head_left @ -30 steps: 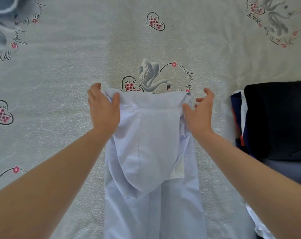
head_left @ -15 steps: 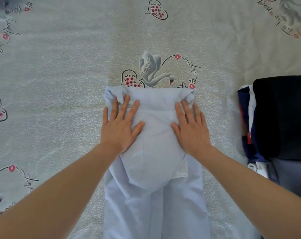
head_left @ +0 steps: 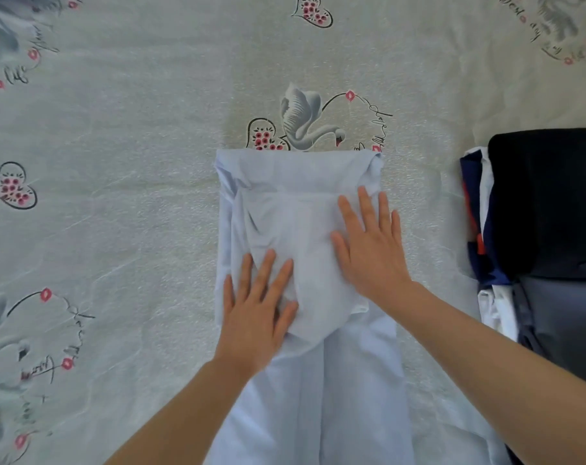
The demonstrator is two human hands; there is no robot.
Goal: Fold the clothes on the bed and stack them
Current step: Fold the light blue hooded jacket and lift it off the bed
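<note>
**Two flat palms on the pale blue garment**

Two hands are what I see at the centre of the frame, and neither grip is grasping anything: fingers straight and spread, palms down. My left hand (head_left: 256, 317) presses on the lower left part of the folded-over flap, just below centre. My right hand (head_left: 372, 250) lies higher and to the right, its fingertips reaching toward the garment's upper right corner.

Under both lies the pale blue garment (head_left: 284, 209), running from mid-frame down out of the bottom edge. Its top section is folded back on itself, forming a rounded flap over the long lower part, with a few creases on the left side.

The garment rests on the bed sheet (head_left: 123, 203), a light fabric printed with a swan (head_left: 306, 120) just above the garment's top edge, plus hearts and script scattered toward the corners.

At the right edge of the frame sits a stack of folded clothes (head_left: 546, 203), dark pieces on top, well apart from the garment.
</note>
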